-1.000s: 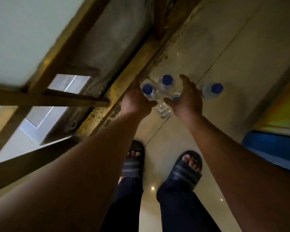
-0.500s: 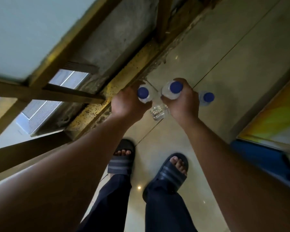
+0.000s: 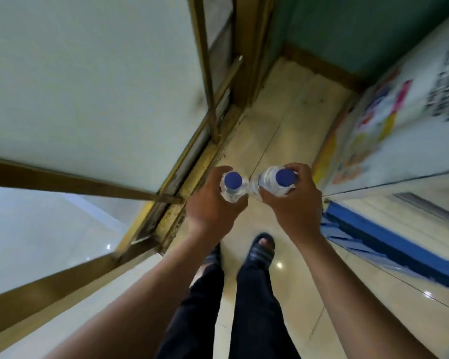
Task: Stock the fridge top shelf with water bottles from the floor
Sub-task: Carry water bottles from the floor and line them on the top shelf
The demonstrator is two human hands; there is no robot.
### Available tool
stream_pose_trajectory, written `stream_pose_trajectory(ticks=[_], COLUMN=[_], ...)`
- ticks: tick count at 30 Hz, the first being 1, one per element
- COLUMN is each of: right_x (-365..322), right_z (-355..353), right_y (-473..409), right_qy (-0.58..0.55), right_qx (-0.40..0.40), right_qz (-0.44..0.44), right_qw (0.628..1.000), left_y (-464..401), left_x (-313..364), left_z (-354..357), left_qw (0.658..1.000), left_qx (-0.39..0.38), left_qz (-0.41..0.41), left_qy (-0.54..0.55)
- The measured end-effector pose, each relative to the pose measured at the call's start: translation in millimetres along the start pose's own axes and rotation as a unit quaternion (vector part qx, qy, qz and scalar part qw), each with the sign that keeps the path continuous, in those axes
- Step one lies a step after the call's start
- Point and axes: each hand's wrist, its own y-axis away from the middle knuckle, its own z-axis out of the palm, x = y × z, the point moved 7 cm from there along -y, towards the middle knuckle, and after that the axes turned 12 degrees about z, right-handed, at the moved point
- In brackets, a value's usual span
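1. Left hand: fingers curled round the neck and shoulder of a water bottle, held upright with the blue cap facing the camera.
2. Right hand: fingers wrapped round a second water bottle, cap up as well, body tilted slightly toward 9 o'clock.
3. Both bottles side by side, shoulders touching or nearly so, lifted well clear of the tiled floor and held out ahead of the body.
4. Below the hands, toward 6 o'clock: two sandalled feet and dark trouser legs, standing on the tiles.
5. At 9 to 11 o'clock: a brass-framed glass door with its sill running along the floor.
6. At 1 to 3 o'clock: a pale appliance face with coloured stickers and a blue base strip, probably the fridge; blurred, with no shelf showing.
7. Step in hand, as judged: carrying the pair toward the fridge. Best done by gripping lower on the bodies rather than at the necks, to stop the thin plastic from slipping.
8. Worth parting the bottles before reaching in, freeing one hand for the fridge door if shut, then setting each one upright and well back on the top shelf.
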Motion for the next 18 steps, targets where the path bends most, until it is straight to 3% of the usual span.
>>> stream_pose_trajectory(ticks=[9,18], right_x=[-97,-109], right_z=[-193,-351], right_y=[127,209], right_qy=[-0.08,-0.175], right_qx=[0.084,0.123], right_qz=[-0.071,-0.157], right_qw=[0.991,0.964], left_y=[91,185], left_x=[179,325], left_z=[-129,-161], left_qw=[0.982,0.942], left_qx=[0.006,0.063], left_qz=[0.184,0.313], left_qy=[0.044,0.099])
